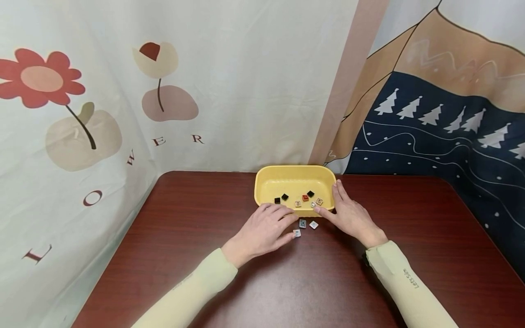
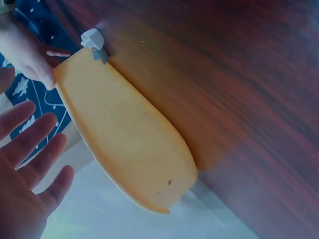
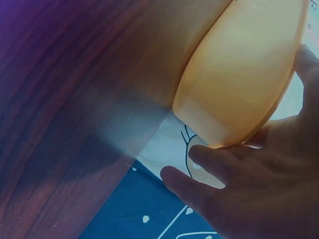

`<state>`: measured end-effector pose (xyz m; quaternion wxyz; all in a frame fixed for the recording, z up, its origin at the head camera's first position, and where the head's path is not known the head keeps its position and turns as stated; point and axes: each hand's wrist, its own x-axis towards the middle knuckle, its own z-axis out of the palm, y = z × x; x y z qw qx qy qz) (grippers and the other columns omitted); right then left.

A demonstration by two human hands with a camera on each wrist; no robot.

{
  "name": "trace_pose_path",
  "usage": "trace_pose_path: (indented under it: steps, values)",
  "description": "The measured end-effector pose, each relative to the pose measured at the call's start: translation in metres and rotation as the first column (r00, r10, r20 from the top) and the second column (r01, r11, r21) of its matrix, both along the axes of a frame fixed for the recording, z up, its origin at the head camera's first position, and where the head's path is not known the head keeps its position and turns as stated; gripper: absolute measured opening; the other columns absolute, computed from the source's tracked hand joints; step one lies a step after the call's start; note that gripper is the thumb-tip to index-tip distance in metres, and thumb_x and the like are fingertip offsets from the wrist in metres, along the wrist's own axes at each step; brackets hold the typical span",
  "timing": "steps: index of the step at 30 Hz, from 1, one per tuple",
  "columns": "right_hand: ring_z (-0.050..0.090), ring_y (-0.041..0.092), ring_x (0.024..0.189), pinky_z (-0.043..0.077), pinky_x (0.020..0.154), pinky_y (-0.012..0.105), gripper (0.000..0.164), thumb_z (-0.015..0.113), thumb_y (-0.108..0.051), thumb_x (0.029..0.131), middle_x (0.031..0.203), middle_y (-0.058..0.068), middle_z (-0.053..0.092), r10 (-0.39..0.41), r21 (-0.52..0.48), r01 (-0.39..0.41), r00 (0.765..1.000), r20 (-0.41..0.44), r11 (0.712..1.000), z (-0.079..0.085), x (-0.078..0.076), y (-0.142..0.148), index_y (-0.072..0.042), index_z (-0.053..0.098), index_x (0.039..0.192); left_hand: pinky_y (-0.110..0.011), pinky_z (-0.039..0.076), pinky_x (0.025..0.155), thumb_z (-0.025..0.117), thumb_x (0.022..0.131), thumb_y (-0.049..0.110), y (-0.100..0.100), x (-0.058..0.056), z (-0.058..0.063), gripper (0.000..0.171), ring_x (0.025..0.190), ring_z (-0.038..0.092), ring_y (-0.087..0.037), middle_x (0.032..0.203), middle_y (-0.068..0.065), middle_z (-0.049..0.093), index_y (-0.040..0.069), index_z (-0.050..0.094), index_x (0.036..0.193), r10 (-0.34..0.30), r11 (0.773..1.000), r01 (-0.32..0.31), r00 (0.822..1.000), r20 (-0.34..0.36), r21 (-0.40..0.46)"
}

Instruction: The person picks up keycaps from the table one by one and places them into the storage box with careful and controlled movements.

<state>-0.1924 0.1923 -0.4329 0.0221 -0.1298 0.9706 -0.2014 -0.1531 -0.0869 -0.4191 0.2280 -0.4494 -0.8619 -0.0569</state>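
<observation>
A shallow yellow basin (image 1: 262, 182) stands at the far edge of the table. My right hand (image 1: 353, 217) grips its right end, with the thumb at the front rim and the fingers along the side. In the right wrist view, the right hand (image 3: 269, 164) spans the basin's corner. My left hand (image 1: 262, 230) is in front of the basin, its fingers spread in the left wrist view. Its thumb comes close to a pale keycap-like piece (image 1: 297, 233). Beside that lie a grey piece (image 1: 302, 223) and a white piece (image 1: 313, 225).
Several small square pieces lie inside the basin, among them a red piece (image 1: 305, 197) and a black piece (image 1: 285, 197). The dark red-brown table (image 1: 197, 200) extends to both sides. Printed curtains (image 1: 246, 91) hang right behind its back edge.
</observation>
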Motion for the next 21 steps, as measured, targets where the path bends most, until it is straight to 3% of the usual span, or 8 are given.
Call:
trace_pose_path:
  steps: [8, 14, 21]
  values:
    - [0.038, 0.051, 0.144, 0.043, 0.106, 0.063, 0.108, 0.049, -0.071, 0.099, 0.169, 0.028, 0.006, 0.004, 0.008, -0.004, 1.0, 0.001, 1.0, 0.001, 0.001, 0.001, 0.009, 0.013, 0.161, -0.04, 0.048, 0.102, 0.065, 0.098, 0.054, 0.004, 0.006, -0.007, 0.046, 0.12, 0.062, -0.021, 0.124, 0.002, 0.068, 0.021, 0.071, 0.13, 0.015, 0.988, -0.007, 0.998, 0.053, -0.157]
    - [0.035, 0.049, 0.146, 0.041, 0.108, 0.063, 0.107, 0.05, -0.07, 0.099, 0.17, 0.027, 0.005, -0.003, 0.002, 0.003, 1.0, 0.014, 1.0, 0.0, 0.001, 0.001, 0.008, 0.011, 0.162, -0.039, 0.051, 0.097, 0.06, 0.098, 0.062, 0.01, 0.008, -0.012, 0.056, 0.117, 0.063, -0.02, 0.123, 0.002, 0.067, 0.023, 0.067, 0.138, 0.067, 0.96, -0.035, 0.992, 0.108, -0.276]
    - [0.032, 0.049, 0.148, 0.039, 0.109, 0.063, 0.107, 0.052, -0.067, 0.099, 0.17, 0.027, 0.003, -0.001, 0.0, 0.001, 1.0, 0.021, 1.0, 0.0, 0.0, 0.002, 0.008, 0.009, 0.162, -0.038, 0.053, 0.09, 0.056, 0.097, 0.067, 0.016, 0.011, -0.015, 0.064, 0.116, 0.064, -0.021, 0.126, -0.003, 0.066, 0.024, 0.062, 0.144, 0.107, 0.944, -0.048, 0.98, 0.167, -0.325]
